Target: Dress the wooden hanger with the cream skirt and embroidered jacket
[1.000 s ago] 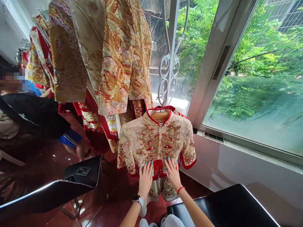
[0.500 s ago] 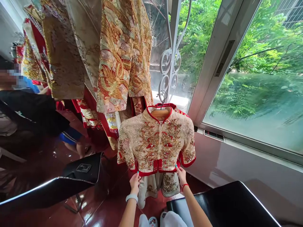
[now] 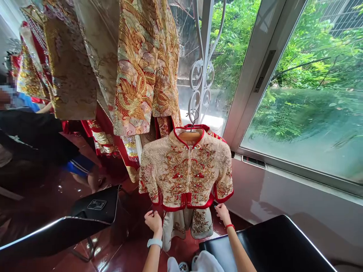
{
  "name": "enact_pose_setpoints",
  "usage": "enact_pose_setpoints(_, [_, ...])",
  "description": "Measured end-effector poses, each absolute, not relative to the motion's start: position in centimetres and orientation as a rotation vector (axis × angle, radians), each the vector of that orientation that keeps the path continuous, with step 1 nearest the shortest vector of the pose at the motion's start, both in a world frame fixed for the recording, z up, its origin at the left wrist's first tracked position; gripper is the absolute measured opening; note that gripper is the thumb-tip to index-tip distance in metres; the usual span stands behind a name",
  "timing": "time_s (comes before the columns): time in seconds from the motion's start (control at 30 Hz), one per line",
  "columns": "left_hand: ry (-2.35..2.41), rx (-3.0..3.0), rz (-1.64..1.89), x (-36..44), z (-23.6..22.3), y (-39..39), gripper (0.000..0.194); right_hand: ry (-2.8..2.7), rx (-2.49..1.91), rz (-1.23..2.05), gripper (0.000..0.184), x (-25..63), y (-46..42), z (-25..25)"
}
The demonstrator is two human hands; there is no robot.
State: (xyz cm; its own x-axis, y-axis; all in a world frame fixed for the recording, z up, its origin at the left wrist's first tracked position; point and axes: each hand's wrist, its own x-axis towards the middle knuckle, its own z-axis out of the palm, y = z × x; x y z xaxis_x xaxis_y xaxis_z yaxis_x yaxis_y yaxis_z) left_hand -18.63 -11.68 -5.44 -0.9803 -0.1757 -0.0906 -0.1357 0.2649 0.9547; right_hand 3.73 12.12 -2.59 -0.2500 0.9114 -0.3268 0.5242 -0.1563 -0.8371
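A small cream jacket (image 3: 185, 173) with gold and red embroidery and red trim hangs on a wooden hanger (image 3: 190, 135) from a white scrolled window grille (image 3: 202, 81). A matching embroidered skirt (image 3: 187, 223) hangs under it. My left hand (image 3: 153, 221), with a white watch on the wrist, is curled just below the jacket's left hem corner, beside the skirt. My right hand (image 3: 222, 212), with a red bracelet, is curled just under the right hem corner. Nothing shows in either hand.
Larger gold and red embroidered garments (image 3: 141, 68) hang at upper left. A seated person (image 3: 36, 139) in dark clothes is at far left. Black chairs stand at lower left (image 3: 93, 209) and lower right (image 3: 272, 245). A large window (image 3: 306, 98) fills the right. The floor is glossy red.
My hands went from lying flat on the jacket's front to pinching its hem, and have now dropped below the hem with fingers curled. The jacket hangs straight.
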Motion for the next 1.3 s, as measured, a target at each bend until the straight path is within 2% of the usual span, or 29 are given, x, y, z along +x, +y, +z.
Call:
enact_pose_setpoints(0.1, [-2.3,-0.151,-1.699,-17.7,0.8,-9.9,0.023,-1.835,-1.383,1.366,0.033,1.9,12.6,2.3])
enact_pose_setpoints(0.2, [-2.126,-0.907,-1.548,-17.1,10.9,-5.7,0.032,-1.926,-0.809,1.399,0.035,-3.1,12.2,10.1])
enact_pose_setpoints(0.3, [-2.052,-1.436,-1.152,-17.6,20.8,-1.2,0.048,-1.837,-0.542,1.418,0.041,-8.6,11.3,17.5])
enact_pose_setpoints(0.4, [-2.218,-1.526,-0.644,-18.6,26.3,1.6,0.046,-1.815,-0.592,1.318,0.042,-12.2,10.8,21.3])
enact_pose_setpoints(0.47, [-2.323,-1.453,-0.405,-18.9,27.5,2.3,0.039,-1.804,-0.649,1.245,0.04,-13.1,10.7,21.8])
enact_pose_setpoints(0.57, [-2.356,-1.431,-0.296,-18.7,27.3,2.0,0.034,-1.765,-0.621,1.191,0.035,-12.7,10.4,21.3])
enact_pose_setpoints(0.73, [-2.286,-1.496,-0.411,-18.1,26.9,0.8,0.031,-1.727,-0.515,1.27,0.034,-10.5,9.3,21.3])
enact_pose_setpoints(0.9, [-2.313,-1.638,-0.615,-18.7,27.6,0.7,0.03,-1.676,-0.612,1.242,0.039,-9.8,8.0,21.9])
enact_pose_setpoints(1.13, [-2.351,-1.696,-0.892,-19.1,28.0,0.7,0.03,-1.398,-0.665,1.649,0.047,-9.7,7.9,21.9])
enact_pose_setpoints(1.3, [-2.397,-1.661,-0.895,-18.4,28.4,0.4,0.027,-1.243,-0.527,1.854,0.039,-9.4,9.2,21.9])
